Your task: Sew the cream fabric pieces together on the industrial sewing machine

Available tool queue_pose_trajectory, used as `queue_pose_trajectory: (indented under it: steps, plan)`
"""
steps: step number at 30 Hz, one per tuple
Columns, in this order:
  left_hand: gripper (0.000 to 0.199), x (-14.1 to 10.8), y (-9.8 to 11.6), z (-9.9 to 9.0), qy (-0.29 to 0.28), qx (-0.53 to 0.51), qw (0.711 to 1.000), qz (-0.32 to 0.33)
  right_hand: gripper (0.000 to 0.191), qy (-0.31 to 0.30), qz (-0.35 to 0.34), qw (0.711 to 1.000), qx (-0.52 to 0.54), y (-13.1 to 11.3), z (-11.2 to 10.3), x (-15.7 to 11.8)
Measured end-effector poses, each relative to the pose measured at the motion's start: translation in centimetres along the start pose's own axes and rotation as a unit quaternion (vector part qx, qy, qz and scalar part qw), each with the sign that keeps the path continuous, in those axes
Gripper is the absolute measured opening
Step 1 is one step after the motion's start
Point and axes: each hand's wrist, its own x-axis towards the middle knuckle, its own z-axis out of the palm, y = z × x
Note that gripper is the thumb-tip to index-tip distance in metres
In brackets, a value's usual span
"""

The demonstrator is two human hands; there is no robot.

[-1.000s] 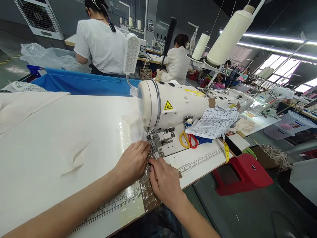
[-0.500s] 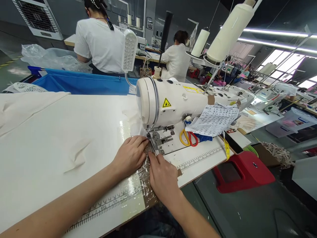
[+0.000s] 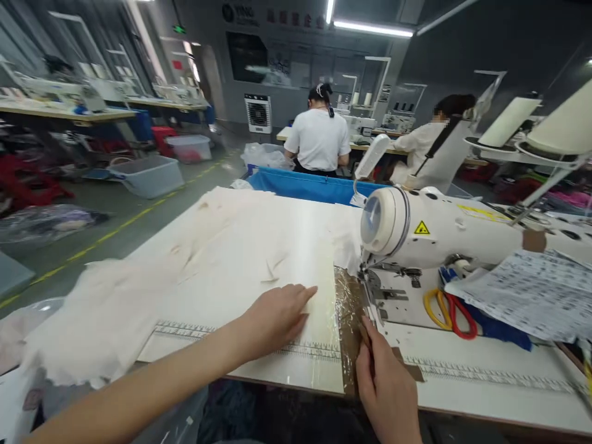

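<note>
My left hand (image 3: 282, 314) hovers over or rests on the white tabletop (image 3: 240, 361), its fingers stretched to the right and the thumb apart, with nothing in it. My right hand (image 3: 388, 376) is beside the brown taped strip (image 3: 349, 308), just in front of the sewing machine (image 3: 435, 228). Its thumb and forefinger are drawn together; whatever may be between them is too small to make out. Pale cloth (image 3: 346, 250) lies behind the needle area. A small cream scrap (image 3: 272, 271) sits beyond my left hand, and cream fabric pieces (image 3: 111, 302) spread at the left.
Scissors with yellow and red handles (image 3: 451, 311) lie on the machine bed by a handwritten sheet (image 3: 531, 290). Printed rulers (image 3: 485, 373) run along the front edge. A blue cloth bin (image 3: 300, 184) stands behind the table. Two people in white work farther back.
The view has swung left. My left hand has come away from the needle area onto the tabletop at the left. My right hand has drawn back toward the front edge.
</note>
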Motion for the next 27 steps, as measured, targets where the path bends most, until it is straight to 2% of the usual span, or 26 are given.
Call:
queue_pose_trajectory:
  steps: [3,4,6,8,10,12,15,17,19,21,22,23,24,25,27]
  plan:
    - [0.038,-5.7,-3.6,-0.6,0.046,0.04,0.994,-0.091,0.04,-0.006,-0.007,1.0,-0.001,0.4,0.1,-0.4]
    - [0.038,-7.3,-5.2,-0.9,0.075,0.065,0.987,-0.127,0.039,-0.007,-0.009,1.0,-0.003,0.4,0.2,-0.4]
    - [0.041,-9.3,-8.6,-1.9,0.084,0.102,0.974,-0.184,0.038,0.002,-0.017,1.0,-0.014,0.3,0.3,-0.4]
    - [0.044,-9.8,-11.6,-3.1,0.081,0.11,0.955,-0.262,0.039,0.02,-0.028,0.999,-0.034,0.0,0.4,-0.3]
    - [0.042,-9.1,-13.7,-4.1,0.076,0.105,0.948,-0.291,0.039,0.035,-0.035,0.998,-0.05,-0.3,0.4,-0.1]
    - [0.034,-7.9,-14.5,-4.8,0.058,0.088,0.949,-0.296,0.039,0.047,-0.037,0.997,-0.054,-0.6,0.3,0.1]
    - [0.026,-6.3,-14.0,-5.5,0.019,0.045,0.951,-0.304,0.038,0.054,-0.035,0.997,-0.041,-0.7,0.3,0.1]
    - [0.029,-5.9,-12.7,-6.6,-0.011,0.002,0.95,-0.313,0.037,0.046,-0.028,0.998,-0.022,-0.5,0.4,0.0]
    - [0.035,-5.9,-11.0,-8.3,-0.064,-0.095,0.938,-0.327,0.036,0.05,-0.004,0.999,0.01,-0.4,0.5,-0.4]
    - [0.041,-5.9,-8.8,-10.3,-0.135,-0.258,0.893,-0.344,0.033,0.052,0.055,0.994,0.08,-0.5,0.5,-0.8]
    - [0.045,-5.9,-7.6,-11.2,-0.152,-0.319,0.87,-0.344,0.031,0.044,0.096,0.985,0.139,-0.8,0.4,-0.9]
    - [0.048,-5.9,-6.4,-11.8,-0.153,-0.372,0.854,-0.33,0.029,0.024,0.14,0.966,0.214,-1.3,0.3,-1.0]
    - [0.051,-5.9,-5.2,-12.1,-0.136,-0.413,0.842,-0.317,0.03,-0.008,0.178,0.936,0.303,-1.9,0.2,-1.1]
    - [0.053,-5.8,-3.9,-12.1,-0.113,-0.445,0.834,-0.308,0.032,-0.046,0.208,0.893,0.396,-2.7,0.0,-1.0]
    - [0.055,-5.7,-1.3,-11.1,-0.071,-0.499,0.812,-0.294,0.038,-0.105,0.24,0.783,0.564,-4.5,-0.4,-0.7]
